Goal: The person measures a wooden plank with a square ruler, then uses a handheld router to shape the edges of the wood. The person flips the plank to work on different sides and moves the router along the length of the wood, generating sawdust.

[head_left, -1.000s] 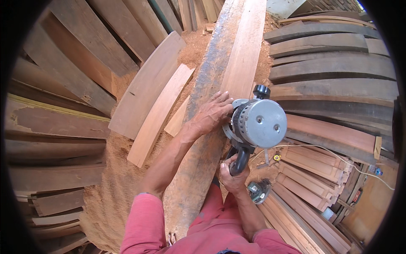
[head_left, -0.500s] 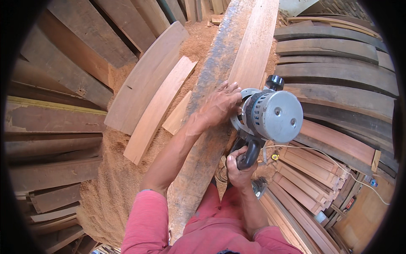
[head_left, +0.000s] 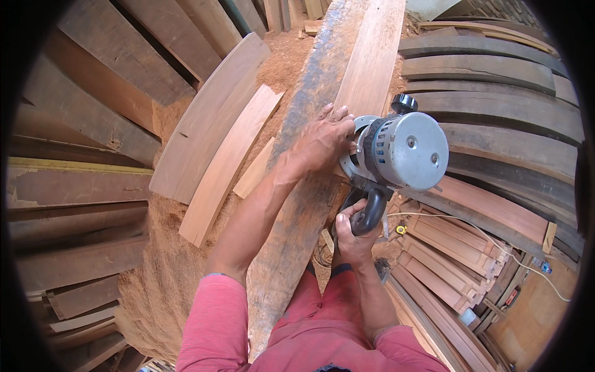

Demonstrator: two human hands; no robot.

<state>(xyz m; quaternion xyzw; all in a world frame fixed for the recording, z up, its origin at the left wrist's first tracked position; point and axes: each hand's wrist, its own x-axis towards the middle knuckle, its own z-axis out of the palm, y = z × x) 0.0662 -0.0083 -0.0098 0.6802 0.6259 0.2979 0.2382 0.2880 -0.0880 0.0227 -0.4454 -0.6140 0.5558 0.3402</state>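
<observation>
Easing farther along the bench (head_left: 291, 254), the router (head_left: 414, 154) shifts away from the person (head_left: 297, 347);
it sits at the bench's right side, by the pale board (head_left: 370, 65), suggesting steady travel; the right hand (head_left: 356, 243) wraps its fingers round the black handle (head_left: 372, 214); the left hand (head_left: 319, 137) rests against the router, its fingers' grip unclear.

From afar I see a sawdust-covered floor (head_left: 162, 285), dark planks (head_left: 124, 49) lining the left, and greyish boards (head_left: 480, 68) stacked at right.
</observation>
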